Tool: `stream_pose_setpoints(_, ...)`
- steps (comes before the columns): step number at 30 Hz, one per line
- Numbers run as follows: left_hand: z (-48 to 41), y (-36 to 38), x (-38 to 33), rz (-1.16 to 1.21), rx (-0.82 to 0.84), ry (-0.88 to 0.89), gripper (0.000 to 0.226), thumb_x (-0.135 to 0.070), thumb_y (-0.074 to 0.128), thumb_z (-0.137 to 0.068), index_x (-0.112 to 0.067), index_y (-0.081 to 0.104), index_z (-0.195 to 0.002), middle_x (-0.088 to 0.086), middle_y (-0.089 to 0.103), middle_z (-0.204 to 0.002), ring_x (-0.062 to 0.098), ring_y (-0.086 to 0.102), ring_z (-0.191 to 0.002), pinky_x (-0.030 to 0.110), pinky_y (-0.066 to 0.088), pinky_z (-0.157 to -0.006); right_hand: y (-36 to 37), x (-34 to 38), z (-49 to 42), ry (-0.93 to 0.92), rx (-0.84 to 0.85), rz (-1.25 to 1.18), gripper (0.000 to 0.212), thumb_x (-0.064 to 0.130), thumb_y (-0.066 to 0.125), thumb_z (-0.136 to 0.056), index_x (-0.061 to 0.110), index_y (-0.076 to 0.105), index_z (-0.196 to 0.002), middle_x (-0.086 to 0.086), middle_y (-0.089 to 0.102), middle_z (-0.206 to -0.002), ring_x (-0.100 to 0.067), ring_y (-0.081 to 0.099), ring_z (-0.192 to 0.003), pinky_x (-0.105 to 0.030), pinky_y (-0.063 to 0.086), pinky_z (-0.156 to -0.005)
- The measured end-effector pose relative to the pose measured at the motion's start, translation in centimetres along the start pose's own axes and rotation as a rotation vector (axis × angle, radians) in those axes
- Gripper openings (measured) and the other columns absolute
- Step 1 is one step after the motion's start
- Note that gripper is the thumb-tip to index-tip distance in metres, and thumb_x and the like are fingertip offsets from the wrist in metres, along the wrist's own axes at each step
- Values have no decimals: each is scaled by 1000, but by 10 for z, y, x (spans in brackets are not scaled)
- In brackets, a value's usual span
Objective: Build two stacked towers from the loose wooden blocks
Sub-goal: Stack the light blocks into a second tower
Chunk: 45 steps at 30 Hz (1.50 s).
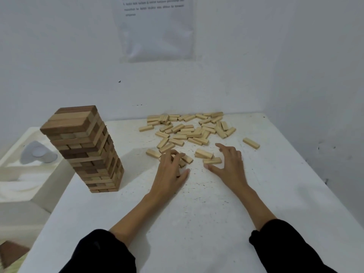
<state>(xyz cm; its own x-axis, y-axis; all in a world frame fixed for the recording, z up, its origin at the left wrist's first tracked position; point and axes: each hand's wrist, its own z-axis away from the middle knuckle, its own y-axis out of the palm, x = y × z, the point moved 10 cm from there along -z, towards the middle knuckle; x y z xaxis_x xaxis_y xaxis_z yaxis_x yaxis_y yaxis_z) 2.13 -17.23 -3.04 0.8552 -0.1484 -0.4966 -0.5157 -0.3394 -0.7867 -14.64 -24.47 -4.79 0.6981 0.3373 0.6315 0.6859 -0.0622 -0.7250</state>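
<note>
One tower [84, 148] is seen standing upright on the left part of the white table [197, 223]. It is built of flat layers of oblong wooden blocks, each layer laid crosswise to the one beneath, in mixed dark brown and pale tan. Its top layer is dark, and its sides are slightly uneven.

To the right of the tower and farther back, a pile [189, 131] of pale, smooth blocks is strewn loosely as far as the wall, some flat, some overlapping. A stray block [251, 143] lies apart, farther right of the tower than the pile.

The left hand [170, 170] is laid on the pile's near edge, right of the tower's foot. Its fingers are bent down over small blocks that are partly hidden by it; whether any is gripped cannot be told. The right hand [228, 164], farther from the tower, is spread wide and nothing is held in it. Its thumb touches the near side of a flat block [212, 160].

The table top is matte and speckled with dark flecks. Dark sleeves [102, 251] are seen at both forearms. Left of the tower, a pale grey rounded object [37, 152] rests on a lower white ledge. Above and right of the tower, a clear sheet [155, 30] with blurred printed lines is fixed to the wall.
</note>
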Motion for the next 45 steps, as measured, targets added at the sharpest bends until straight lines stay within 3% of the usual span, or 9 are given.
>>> stream_pose_setpoints(3, 1, -1, 2, 37, -16, -11, 45, -25, 60, -90, -13, 48, -131, 1, 35, -129, 12, 33, -119, 19, 26, -93, 3, 2, -11, -7, -11, 48, 61, 51, 69, -76, 22, 55, -128, -4, 50, -121, -23, 40, -114, -34, 34, -88)
stream_pose_setpoints(9, 3, -1, 9, 66, -30, -50, 47, -26, 61, -88, -13, 47, -131, 1, 34, -130, 13, 33, -120, 25, 30, -97, -6, 9, -16, -92, -111, -114, 21, 26, 73, -80, 23, 71, -100, 4, 54, -99, -20, 47, -99, -31, 36, -77)
stream_pose_setpoints(14, 4, -1, 15, 118, -32, -79, 48, -29, 63, -87, -17, 47, -130, -3, 33, -127, 9, 31, -119, 24, 27, -96, -9, 8, -4, -108, 4, -341, 23, 21, 68, -83, 20, 67, -106, 0, 54, -99, -19, 47, -96, -8, 32, -78)
stream_pose_setpoints(22, 7, 0, 28, 371, 0, -207, 59, -24, 75, -79, -18, 46, -130, -8, 32, -124, 8, 41, -115, 16, 33, -93, 2, -2, 12, -133, 116, -119, 22, 21, 72, -80, 20, 71, -102, 0, 52, -118, -15, 36, -108, -27, 30, -93)
stream_pose_setpoints(26, 16, -6, 31, 486, 28, -218, 60, -19, 78, -77, -26, 46, -126, -5, 41, -123, 6, 48, -110, -1, 34, -84, -1, 1, 13, -127, 104, -109, 25, 21, 74, -78, 19, 72, -103, 2, 55, -105, -13, 42, -102, -33, 37, -93)
stream_pose_setpoints(30, 26, -6, 31, 571, 161, -199, 73, -31, 83, -64, -27, 47, -128, -9, 45, -128, -2, 49, -116, 8, 38, -94, -8, 7, 24, -138, 86, -93, 25, 29, 75, -75, 24, 73, -100, 6, 53, -99, -11, 47, -97, -38, 40, -90)
stream_pose_setpoints(34, 36, -7, 29, 478, 317, -120, 71, -19, 84, -68, -29, 49, -129, -9, 49, -127, -6, 47, -115, 16, 38, -101, -12, 15, 52, -110, 73, -6, 25, 36, 76, -73, 31, 73, -97, 7, 51, -97, -10, 47, -95, -35, 36, -88)
stream_pose_setpoints(41, 48, -5, 9, 388, 232, -66, 57, -29, 83, -70, -34, 55, -119, -15, 49, -118, -2, 46, -113, 16, 36, -96, -15, 36, 92, -168, -44, 200, 32, 44, 78, -69, 34, 71, -99, 7, 51, -82, -16, 49, -80, -31, 31, -71)
stream_pose_setpoints(45, 52, 6, -8, 352, 222, -52, 68, -40, 83, -67, -31, 51, -127, -16, 44, -119, -2, 40, -116, 8, 31, -95, -7, 34, 84, -159, 131, 58, 50, 45, 75, -72, 38, 58, -119, 15, 46, -80, -7, 44, -79, -32, 36, -76)
